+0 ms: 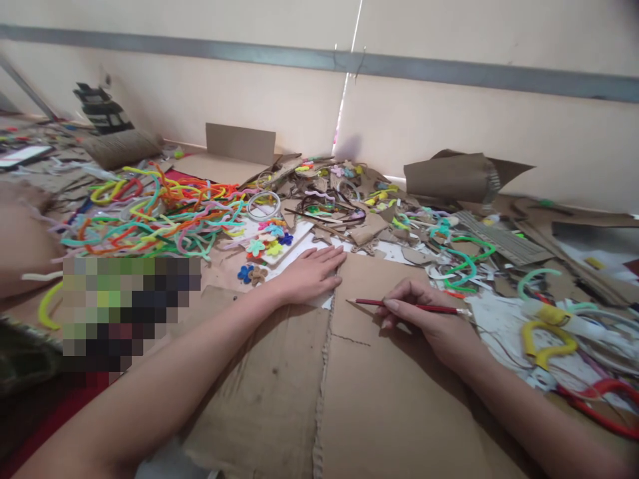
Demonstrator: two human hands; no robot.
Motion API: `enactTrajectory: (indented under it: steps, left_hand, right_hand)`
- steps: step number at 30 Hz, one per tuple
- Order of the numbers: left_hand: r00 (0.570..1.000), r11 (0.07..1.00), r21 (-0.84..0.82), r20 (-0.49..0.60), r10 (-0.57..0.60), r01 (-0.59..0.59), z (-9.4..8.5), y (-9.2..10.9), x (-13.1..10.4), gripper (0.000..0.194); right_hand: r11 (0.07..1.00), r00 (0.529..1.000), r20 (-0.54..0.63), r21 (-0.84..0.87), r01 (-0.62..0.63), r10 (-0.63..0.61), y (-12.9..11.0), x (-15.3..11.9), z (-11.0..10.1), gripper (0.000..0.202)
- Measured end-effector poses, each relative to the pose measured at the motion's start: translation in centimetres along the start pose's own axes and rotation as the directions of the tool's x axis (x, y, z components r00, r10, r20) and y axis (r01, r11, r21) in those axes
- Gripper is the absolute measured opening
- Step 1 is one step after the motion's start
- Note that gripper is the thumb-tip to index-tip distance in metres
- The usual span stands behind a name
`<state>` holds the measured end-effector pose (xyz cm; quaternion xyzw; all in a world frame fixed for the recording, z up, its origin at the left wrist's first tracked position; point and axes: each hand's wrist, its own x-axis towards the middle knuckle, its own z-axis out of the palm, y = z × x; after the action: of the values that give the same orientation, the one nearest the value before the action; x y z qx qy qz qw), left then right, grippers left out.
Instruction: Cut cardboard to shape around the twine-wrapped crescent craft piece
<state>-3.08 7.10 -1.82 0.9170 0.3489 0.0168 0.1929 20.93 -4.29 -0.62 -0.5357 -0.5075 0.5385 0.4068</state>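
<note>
My left hand [313, 274] lies flat, fingers stretched out, at the upper left edge of a brown cardboard sheet [399, 399]. My right hand [417, 309] is closed around a dark red pencil [444, 309] above the same sheet; its tip points left. A short dark line runs across the cardboard below the pencil tip, starting from the torn left edge. Under my left forearm lies another cardboard piece [259, 392]. Felt flowers [269, 243] in several colours sit just left of my left hand.
Tangled pipe cleaners [164, 213] fill the left, beside another person's arm [24, 239]. Cardboard scraps and a tape roll [264, 206] lie at the back. At right are yellow-handled pliers [546, 346] and a red-handled tool [606, 402]. A twine roll [122, 148] stands near the wall.
</note>
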Motion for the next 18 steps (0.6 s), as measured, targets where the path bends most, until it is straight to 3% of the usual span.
enactTrajectory:
  steps: [18]
  left_hand:
    - [1.000, 1.000, -0.005, 0.000, 0.000, 0.000, 0.2, -0.2, 0.1, 0.066]
  right_hand:
    - [0.997, 0.993, 0.106, 0.061, -0.051, 0.045, 0.3, -3.2, 0.3, 0.025]
